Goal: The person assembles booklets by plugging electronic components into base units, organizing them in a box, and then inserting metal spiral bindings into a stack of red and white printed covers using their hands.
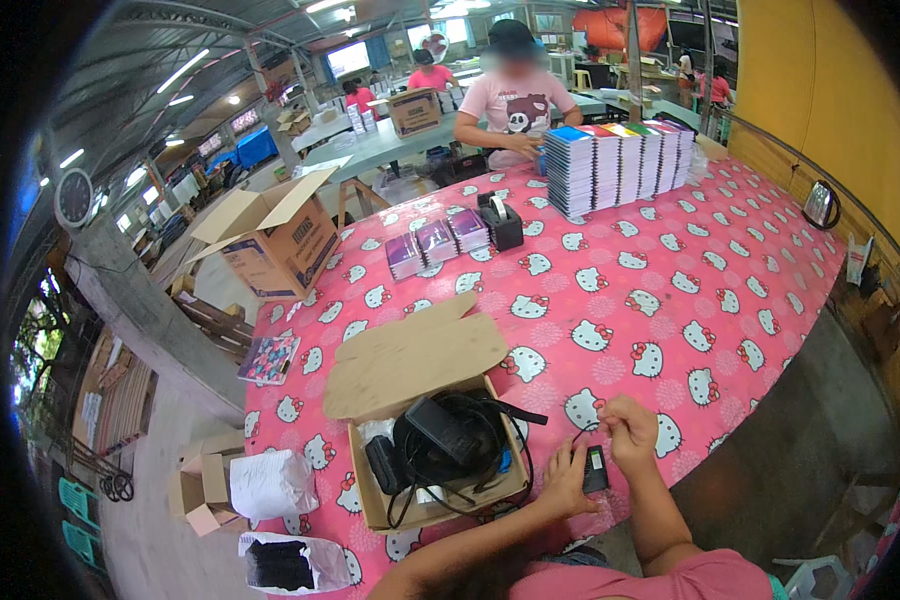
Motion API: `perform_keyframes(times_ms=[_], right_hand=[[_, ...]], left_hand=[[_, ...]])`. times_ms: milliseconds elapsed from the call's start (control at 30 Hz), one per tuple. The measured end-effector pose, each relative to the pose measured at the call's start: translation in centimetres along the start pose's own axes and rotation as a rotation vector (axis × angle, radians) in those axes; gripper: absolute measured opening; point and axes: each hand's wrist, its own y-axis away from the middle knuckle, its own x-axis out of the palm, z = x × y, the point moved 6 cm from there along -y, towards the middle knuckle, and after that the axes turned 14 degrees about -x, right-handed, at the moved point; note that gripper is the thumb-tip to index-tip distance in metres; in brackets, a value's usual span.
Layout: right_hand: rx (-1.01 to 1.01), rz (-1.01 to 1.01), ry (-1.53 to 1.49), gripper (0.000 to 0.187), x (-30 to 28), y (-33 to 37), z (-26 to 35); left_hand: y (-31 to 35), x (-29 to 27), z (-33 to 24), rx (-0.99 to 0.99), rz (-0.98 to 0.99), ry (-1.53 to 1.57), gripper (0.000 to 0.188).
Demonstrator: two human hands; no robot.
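Note:
My left hand (567, 484) rests on the table's near edge, its fingers bent against the left side of a small black box-shaped device (596, 471) with a pale label. My right hand (631, 434) is closed just beyond the device, pinching a thin dark rod or cord end (587, 430) that slants toward my left fingertips. I cannot make out its exact kind. To the left of my hands stands an open cardboard box (378, 508) with its lid folded back. Inside lie a black power adapter (438, 430) and coiled black cables (470, 468).
Purple notebooks (435, 243) and a black tape dispenser (502, 226) lie farther off. Tall spiral notebook stacks (620, 168) stand before a co-worker in pink (515, 105). An open carton (282, 245) is at left, white bags (273, 484) at near left, a kettle (821, 205) at far right.

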Motion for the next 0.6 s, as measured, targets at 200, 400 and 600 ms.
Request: perform_keyframes(times_ms=[200,400,600], right_hand=[[0.144,-0.053,-0.205,0.007,0.5,0.0,0.0],[0.103,-0.104,-0.514,0.020,0.4,-2.8,0.5],[0.113,-0.139,-0.650,0.016,4.8,-1.6,0.8]], left_hand=[[1.1,-1.3,0.2,0.117,0.001,0.180,0.100],[7.9,-6.8,0.3,0.202,0.113,0.372,0.086],[11.3,-14.5,4.8,0.081,-0.422,0.294,0.079]])
